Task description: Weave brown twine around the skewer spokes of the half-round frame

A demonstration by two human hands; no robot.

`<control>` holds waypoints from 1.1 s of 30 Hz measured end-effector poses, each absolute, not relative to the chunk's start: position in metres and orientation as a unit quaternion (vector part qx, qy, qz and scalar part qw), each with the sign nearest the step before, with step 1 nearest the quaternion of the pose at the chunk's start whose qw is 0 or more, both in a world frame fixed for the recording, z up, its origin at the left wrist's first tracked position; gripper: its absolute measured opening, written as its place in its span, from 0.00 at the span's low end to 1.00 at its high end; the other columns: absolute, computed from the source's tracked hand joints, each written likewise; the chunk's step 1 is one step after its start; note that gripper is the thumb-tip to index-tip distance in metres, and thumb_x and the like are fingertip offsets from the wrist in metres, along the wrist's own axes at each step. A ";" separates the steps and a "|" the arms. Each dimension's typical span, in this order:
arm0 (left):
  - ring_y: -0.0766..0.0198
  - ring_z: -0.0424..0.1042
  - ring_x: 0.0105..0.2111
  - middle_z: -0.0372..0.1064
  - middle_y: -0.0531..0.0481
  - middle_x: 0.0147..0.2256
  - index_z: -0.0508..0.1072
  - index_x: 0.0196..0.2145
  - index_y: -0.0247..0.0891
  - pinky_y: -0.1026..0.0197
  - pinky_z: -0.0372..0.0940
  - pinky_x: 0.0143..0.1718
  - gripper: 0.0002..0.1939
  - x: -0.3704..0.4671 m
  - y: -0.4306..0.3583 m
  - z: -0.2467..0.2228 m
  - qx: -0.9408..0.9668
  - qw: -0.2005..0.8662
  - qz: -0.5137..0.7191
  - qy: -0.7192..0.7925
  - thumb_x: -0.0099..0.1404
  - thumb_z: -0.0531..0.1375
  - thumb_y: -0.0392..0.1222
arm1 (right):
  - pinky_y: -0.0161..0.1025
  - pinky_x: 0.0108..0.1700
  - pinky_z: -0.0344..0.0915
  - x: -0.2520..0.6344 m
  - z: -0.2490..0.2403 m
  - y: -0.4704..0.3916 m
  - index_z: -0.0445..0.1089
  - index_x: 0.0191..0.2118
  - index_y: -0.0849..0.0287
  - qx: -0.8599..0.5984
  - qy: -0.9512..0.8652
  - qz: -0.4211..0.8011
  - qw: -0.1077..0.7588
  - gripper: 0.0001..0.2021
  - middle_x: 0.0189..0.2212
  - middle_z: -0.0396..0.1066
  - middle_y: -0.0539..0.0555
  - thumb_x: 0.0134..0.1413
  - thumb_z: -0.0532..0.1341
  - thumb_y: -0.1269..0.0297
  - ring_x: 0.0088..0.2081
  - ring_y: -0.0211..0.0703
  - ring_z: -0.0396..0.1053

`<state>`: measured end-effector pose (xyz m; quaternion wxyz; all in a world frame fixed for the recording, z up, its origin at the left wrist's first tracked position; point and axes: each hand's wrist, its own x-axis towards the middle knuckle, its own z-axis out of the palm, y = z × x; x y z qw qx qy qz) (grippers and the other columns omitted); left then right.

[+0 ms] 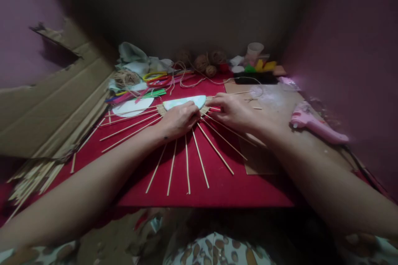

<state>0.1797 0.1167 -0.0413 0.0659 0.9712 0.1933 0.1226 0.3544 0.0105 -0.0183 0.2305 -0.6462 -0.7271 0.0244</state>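
Observation:
A half-round light blue piece lies on the red cloth, with a woven twine band around its curved edge. Thin wooden sticks fan out from the band toward the front and sides. My left hand rests over the middle of the piece, fingers curled on the band; what they pinch is hidden. At the band's right end is my right hand, its fingers bent close to the twine and sticks. Whether it grips anything is too small to tell.
Scissors, twine balls and a plastic cup stand at the back. A pink glue gun lies right, on brown board. Cardboard and a stick bundle are left. A white oval lies beside the sticks.

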 end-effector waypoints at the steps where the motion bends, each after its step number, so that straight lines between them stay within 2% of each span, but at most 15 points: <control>1: 0.62 0.67 0.32 0.68 0.47 0.34 0.72 0.33 0.36 0.61 0.59 0.33 0.10 0.180 0.117 -0.041 0.971 0.066 0.124 0.194 0.65 0.52 0.41 | 0.37 0.39 0.60 0.350 -0.023 0.012 0.74 0.40 0.59 -0.650 -0.727 0.031 0.220 0.10 0.39 0.71 0.55 0.53 0.59 0.72 0.37 0.41 0.67; 3: 0.62 0.67 0.32 0.68 0.47 0.34 0.72 0.33 0.35 0.61 0.59 0.33 0.10 0.180 0.117 -0.041 0.971 0.075 0.127 0.190 0.65 0.53 0.41 | 0.37 0.38 0.59 0.349 -0.032 0.014 0.74 0.35 0.61 -0.663 -0.723 0.022 0.191 0.06 0.37 0.70 0.56 0.55 0.59 0.70 0.35 0.41 0.66; 6: 0.63 0.67 0.32 0.68 0.48 0.33 0.73 0.32 0.35 0.62 0.60 0.35 0.09 0.180 0.118 -0.040 0.970 0.103 0.137 0.172 0.64 0.54 0.39 | 0.37 0.36 0.57 0.355 -0.042 0.016 0.72 0.29 0.62 -0.671 -0.724 0.003 0.158 0.09 0.35 0.68 0.57 0.57 0.56 0.70 0.33 0.40 0.63; 12: 0.65 0.69 0.34 0.72 0.49 0.34 0.74 0.38 0.34 0.63 0.62 0.37 0.09 0.167 0.123 -0.028 0.933 0.222 0.201 0.200 0.61 0.57 0.39 | 0.37 0.33 0.55 0.357 -0.043 0.016 0.71 0.31 0.63 -0.675 -0.726 0.009 0.129 0.10 0.34 0.66 0.57 0.56 0.52 0.72 0.29 0.39 0.59; 15: 0.66 0.69 0.32 0.72 0.49 0.33 0.75 0.36 0.34 0.64 0.62 0.35 0.09 0.162 0.124 -0.025 0.924 0.248 0.218 0.193 0.62 0.58 0.41 | 0.38 0.33 0.55 0.352 -0.037 0.013 0.70 0.31 0.64 -0.689 -0.714 0.008 0.121 0.09 0.35 0.66 0.58 0.55 0.52 0.72 0.30 0.39 0.59; 18: 0.66 0.69 0.32 0.72 0.49 0.33 0.76 0.35 0.36 0.65 0.61 0.34 0.09 0.164 0.123 -0.030 0.947 0.212 0.192 0.150 0.62 0.58 0.43 | 0.38 0.37 0.56 0.347 -0.030 0.009 0.69 0.32 0.64 -0.685 -0.718 -0.029 0.118 0.07 0.36 0.67 0.60 0.53 0.54 0.73 0.35 0.43 0.61; 20: 0.67 0.68 0.32 0.70 0.49 0.32 0.76 0.34 0.37 0.65 0.61 0.34 0.09 0.166 0.122 -0.035 0.961 0.170 0.177 0.129 0.64 0.57 0.43 | 0.39 0.37 0.56 0.345 -0.026 0.007 0.69 0.31 0.63 -0.681 -0.722 -0.048 0.113 0.06 0.33 0.68 0.59 0.52 0.55 0.73 0.36 0.45 0.62; 25: 0.67 0.66 0.30 0.67 0.50 0.32 0.75 0.34 0.37 0.65 0.57 0.31 0.11 0.168 0.119 -0.042 0.977 0.084 0.152 0.124 0.67 0.54 0.42 | 0.37 0.28 0.49 0.347 -0.018 -0.001 0.69 0.33 0.61 -0.692 -0.711 0.001 0.122 0.06 0.25 0.69 0.53 0.53 0.55 0.70 0.25 0.38 0.58; 28: 0.66 0.65 0.30 0.66 0.49 0.33 0.75 0.35 0.38 0.64 0.54 0.29 0.13 0.167 0.116 -0.041 0.981 0.046 0.131 0.136 0.68 0.52 0.43 | 0.35 0.27 0.49 0.350 -0.010 -0.015 0.71 0.31 0.59 -0.688 -0.711 0.060 0.136 0.07 0.24 0.70 0.51 0.52 0.56 0.69 0.24 0.36 0.59; 33: 0.67 0.63 0.28 0.66 0.50 0.34 0.74 0.35 0.39 0.64 0.51 0.27 0.13 0.169 0.111 -0.036 0.980 -0.002 0.109 0.167 0.69 0.51 0.45 | 0.34 0.28 0.52 0.345 0.000 -0.055 0.74 0.30 0.57 -0.683 -0.716 0.101 0.106 0.07 0.23 0.71 0.50 0.53 0.58 0.69 0.24 0.35 0.61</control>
